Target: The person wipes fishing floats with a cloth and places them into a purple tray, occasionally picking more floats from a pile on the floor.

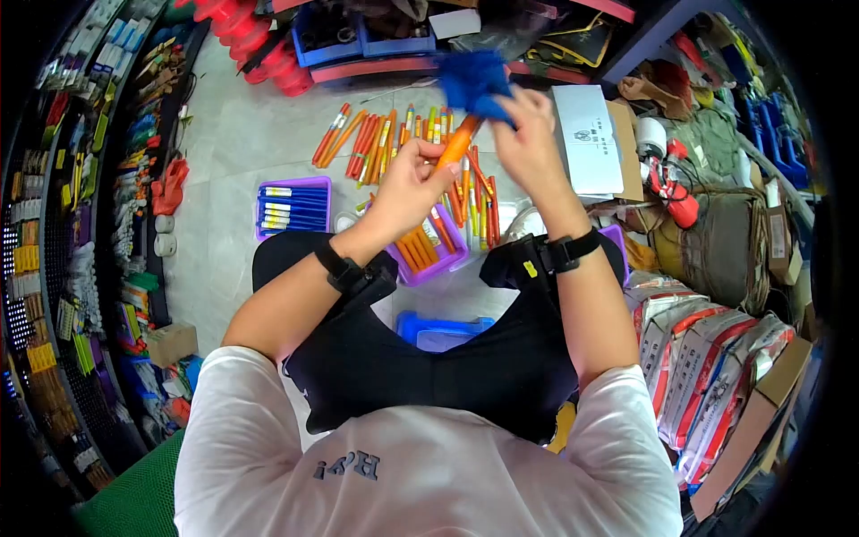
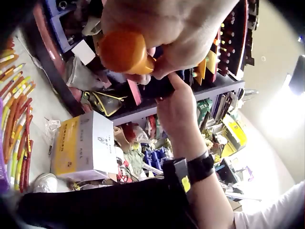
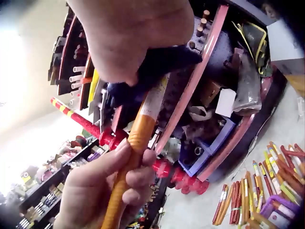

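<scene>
My left hand [image 1: 407, 192] grips an orange stick [image 1: 459, 143] by its lower part, thumb and fingers curled round it. In the right wrist view the stick [image 3: 140, 131] has a ribbed orange section and a pale, label-like band toward its upper end. My right hand [image 1: 535, 134] holds a dark blue cloth [image 1: 472, 79] at that upper end, and the cloth hides the tip. The cloth is blurred in the head view. Below the hands, many similar orange, red and yellow sticks [image 1: 380, 143] lie in loose rows on the floor.
A purple basket [image 1: 455, 261] with orange sticks stands between the knees. Another purple basket [image 1: 328, 210], holding blue sticks, is at the left. A white box [image 1: 586, 139] stands at the right, near stacked bags [image 1: 698, 367]. Shelving [image 1: 555, 76] runs along the front.
</scene>
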Motion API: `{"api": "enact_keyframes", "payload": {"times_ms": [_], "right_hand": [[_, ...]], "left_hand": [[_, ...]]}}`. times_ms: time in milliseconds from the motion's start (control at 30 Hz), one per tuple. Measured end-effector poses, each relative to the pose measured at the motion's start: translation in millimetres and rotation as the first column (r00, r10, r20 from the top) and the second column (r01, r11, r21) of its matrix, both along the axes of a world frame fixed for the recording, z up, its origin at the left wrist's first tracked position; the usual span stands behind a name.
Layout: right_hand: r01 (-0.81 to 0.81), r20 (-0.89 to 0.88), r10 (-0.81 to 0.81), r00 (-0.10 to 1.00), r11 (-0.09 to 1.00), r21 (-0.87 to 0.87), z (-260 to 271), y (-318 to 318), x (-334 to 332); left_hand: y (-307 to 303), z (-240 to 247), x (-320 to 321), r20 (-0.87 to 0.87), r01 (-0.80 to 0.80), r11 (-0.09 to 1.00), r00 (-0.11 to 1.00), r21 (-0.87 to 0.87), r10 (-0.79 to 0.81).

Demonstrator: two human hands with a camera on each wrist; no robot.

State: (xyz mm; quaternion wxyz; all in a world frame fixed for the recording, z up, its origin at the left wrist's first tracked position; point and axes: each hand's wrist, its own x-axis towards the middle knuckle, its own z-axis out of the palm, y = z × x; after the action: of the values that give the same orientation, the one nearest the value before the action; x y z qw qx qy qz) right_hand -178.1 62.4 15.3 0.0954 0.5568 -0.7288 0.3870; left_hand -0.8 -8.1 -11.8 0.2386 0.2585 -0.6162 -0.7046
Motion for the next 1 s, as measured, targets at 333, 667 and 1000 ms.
{"api": "enact_keyframes", "payload": {"times_ms": [333,667,1000], "right_hand": [[0.128,0.92,0.383,0.079,0.912,-0.39,20,-5,3],[-0.515,0.736,0.446,0.51,0.843,-0.154,10,1,34],[-0.312,0.874,0.232,0.427,0.945,-0.098,10,-3,30]], "left_hand": [[5,32,5,-0.24,0.339,0.755,0.94,0.562,-0.244],[-15,18,4,-0.211,0.169,0.591,0.977,0.789,0.002],[-4,22,1,-0.204,0.199,0.655,0.977,0.729,-0.07]]}}
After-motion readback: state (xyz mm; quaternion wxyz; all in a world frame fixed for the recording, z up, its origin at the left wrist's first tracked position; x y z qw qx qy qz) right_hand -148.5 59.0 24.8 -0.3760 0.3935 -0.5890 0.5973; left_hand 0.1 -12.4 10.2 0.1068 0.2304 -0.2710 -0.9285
